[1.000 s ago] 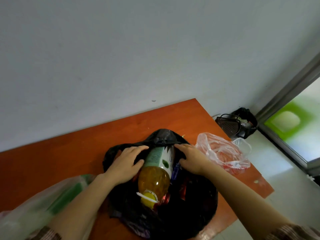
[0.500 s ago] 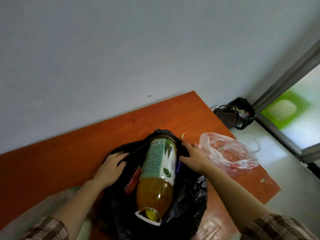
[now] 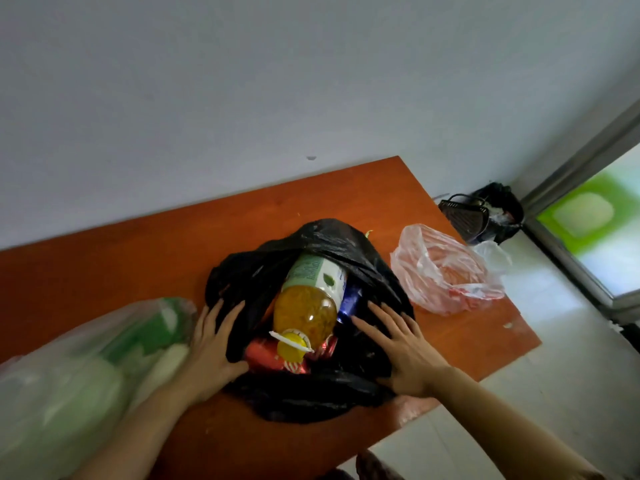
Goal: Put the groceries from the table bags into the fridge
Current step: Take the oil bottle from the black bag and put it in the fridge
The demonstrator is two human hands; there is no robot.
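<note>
Head view showed the bottle [image 3: 306,306] lying in the black bag [image 3: 311,400] on the table [image 3: 104,258], left hand [image 3: 214,344] at its nine o'clock, right hand [image 3: 398,348] at three, both flat, fingers spread on the bag.

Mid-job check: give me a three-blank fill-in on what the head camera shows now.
1. The left hand and the right hand both rest on the bag coloured ____.
2. The bottle lying in that bag has a ____ cap.
3. The pink bag lies on the table to the person's ____ of it.
Missing words: black; yellow; right.
</note>
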